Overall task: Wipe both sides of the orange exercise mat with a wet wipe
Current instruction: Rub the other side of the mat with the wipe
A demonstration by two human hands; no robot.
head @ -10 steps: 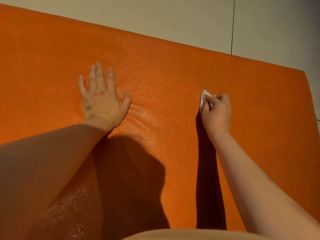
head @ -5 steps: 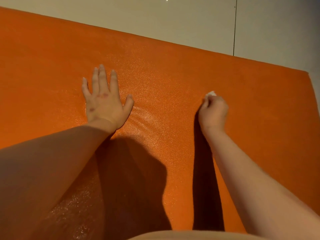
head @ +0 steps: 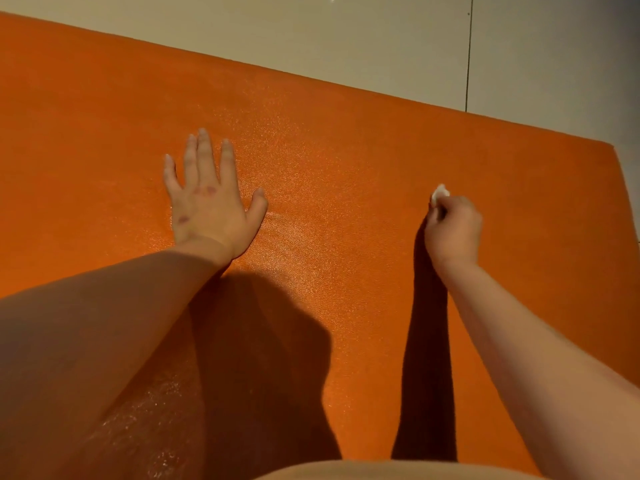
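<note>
A pale tiled floor [head: 346, 46] is showing across the top of the frame, with a dark grout line [head: 468, 57] running down at the upper right. An orange exercise mat [head: 346, 161] is lying flat on it, filling the rest of the frame.

The orange exercise mat [head: 346, 174] lies flat on a pale tiled floor [head: 311, 32], filling most of the head view. The left hand [head: 211, 209] rests palm down on the mat with fingers straight and spread. Well apart to its right, the right hand [head: 453, 230] grips a small white wet wipe [head: 439, 194] in curled fingers against the mat, near its right edge. Both forearms cast dark shadows across the textured surface, which glistens near the bottom left.
</note>
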